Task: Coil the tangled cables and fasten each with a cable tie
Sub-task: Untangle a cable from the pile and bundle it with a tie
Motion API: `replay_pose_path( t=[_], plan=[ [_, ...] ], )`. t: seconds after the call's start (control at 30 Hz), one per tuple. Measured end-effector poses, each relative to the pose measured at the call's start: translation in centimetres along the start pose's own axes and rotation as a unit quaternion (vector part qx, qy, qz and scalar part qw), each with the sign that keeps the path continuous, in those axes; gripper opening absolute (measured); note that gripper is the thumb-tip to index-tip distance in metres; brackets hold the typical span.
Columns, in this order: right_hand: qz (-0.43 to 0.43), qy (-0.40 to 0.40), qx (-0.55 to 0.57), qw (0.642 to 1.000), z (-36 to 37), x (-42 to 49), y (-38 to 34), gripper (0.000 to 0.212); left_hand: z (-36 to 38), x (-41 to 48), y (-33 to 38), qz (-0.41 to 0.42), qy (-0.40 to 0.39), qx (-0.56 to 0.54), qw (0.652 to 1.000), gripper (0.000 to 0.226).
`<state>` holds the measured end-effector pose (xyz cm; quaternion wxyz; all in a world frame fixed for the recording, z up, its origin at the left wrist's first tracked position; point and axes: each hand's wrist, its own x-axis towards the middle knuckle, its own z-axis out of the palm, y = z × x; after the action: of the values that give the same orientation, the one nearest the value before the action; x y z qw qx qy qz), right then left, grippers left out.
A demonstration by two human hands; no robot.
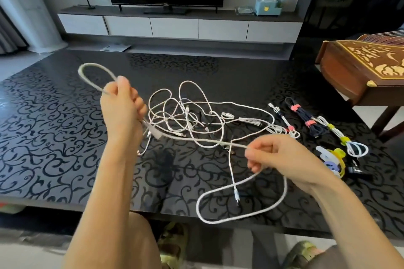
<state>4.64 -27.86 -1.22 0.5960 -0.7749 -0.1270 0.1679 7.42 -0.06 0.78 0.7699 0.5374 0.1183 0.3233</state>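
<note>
Holding thin white braided cable [209,141] in both hands, over glossy black scroll-pattern table [54,116]. L hand [123,108]: fist closed round cable, one loop sticking out up-left. R hand [271,155]: fingers curled, pinching same cable. Stretch btw hands runs left-right, dipping a bit toward R. Slack hangs under R hand, so I judge R feeds next turn toward L. Cable looks soft, kinked. Tangle of other white cables [192,113] lies behind on table.
</note>
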Motion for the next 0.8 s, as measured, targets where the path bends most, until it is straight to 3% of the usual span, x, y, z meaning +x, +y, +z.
replay_pose_path(
  t=[0.07, 0.17, 0.23, 0.33, 0.43, 0.5, 0.67, 0.8],
  plan=[
    [-0.076, 0.055, -0.035, 0.995, 0.5, 0.5, -0.2, 0.014, 0.0, -0.7, -1.4, 0.029, -0.054, 0.207, 0.976, 0.037],
    [-0.188, 0.113, -0.166, 0.961, 2.0, 1.3, 0.0, 0.016, 1.7, -3.6, -3.5, -0.024, -0.26, 0.382, 0.886, 0.039],
    [-0.215, 0.124, -0.175, 0.953, 2.8, 1.7, 0.2, 0.018, 2.7, -5.6, -4.3, -0.088, -0.364, 0.371, 0.85, 0.052],
    [-0.221, 0.152, -0.117, 0.956, 3.4, 2.2, -0.1, 0.031, 3.4, -6.8, -4.6, -0.23, -0.437, 0.235, 0.837, 0.068],
    [-0.169, 0.147, -0.033, 0.974, 3.8, 2.2, -0.7, 0.037, 2.9, -7.4, -4.4, -0.245, -0.519, 0.221, 0.789, 0.051],
    [-0.123, 0.13, -0.008, 0.984, 4.0, 2.4, -0.7, 0.04, 2.6, -7.8, -4.4, -0.225, -0.528, 0.264, 0.775, 0.037],
    [-0.092, 0.134, -0.116, 0.98, 2.6, 2.7, -0.3, 0.025, 2.1, -7.6, -4.6, -0.227, -0.461, 0.301, 0.803, 0.046],
    [-0.094, 0.147, -0.009, 0.985, 2.2, 2.8, -0.3, 0.013, 2.1, -7.6, -4.5, -0.21, -0.46, 0.317, 0.802, 0.048]
  ],
)
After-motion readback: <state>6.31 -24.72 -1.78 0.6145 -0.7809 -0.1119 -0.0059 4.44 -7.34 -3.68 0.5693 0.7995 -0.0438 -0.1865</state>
